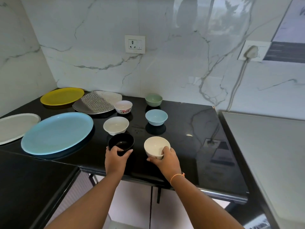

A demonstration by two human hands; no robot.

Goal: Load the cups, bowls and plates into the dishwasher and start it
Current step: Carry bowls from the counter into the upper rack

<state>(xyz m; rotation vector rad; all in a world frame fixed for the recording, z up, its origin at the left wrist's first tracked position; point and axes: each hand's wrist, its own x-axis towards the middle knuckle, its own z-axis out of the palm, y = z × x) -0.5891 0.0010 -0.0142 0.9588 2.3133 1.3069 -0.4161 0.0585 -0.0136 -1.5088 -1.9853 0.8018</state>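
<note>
In the head view, a glossy black stone counter [189, 129] stands against a shiny white wall [99, 55] with grey marble veins.

Six round bowls stand on the counter, in two rows. The left hand [115, 156] grips the near side of a black bowl [121, 142], with thumb and fingers curled around its wall. The right hand [165, 160] holds a cream bowl [156, 147], with the fingers curled over its near rim. Behind the black bowl is a plain white bowl [116, 125], touching it or just beside it, then a white bowl with flowers [123, 106]. Behind the cream bowl are a light blue bowl [156, 116] and a green bowl [153, 99]. The pale bowls look empty; the black one is too dark inside to tell.

Four plates lie flat on the left: a yellow plate [61, 96], a grey and white speckled plate [97, 102] with rounded corners, a large light blue plate [57, 133] and a whitish plate [14, 126]. Nothing lies on them.

A thin orange thread [177, 176] goes around the right wrist. The wall has a white socket [135, 44].
</note>
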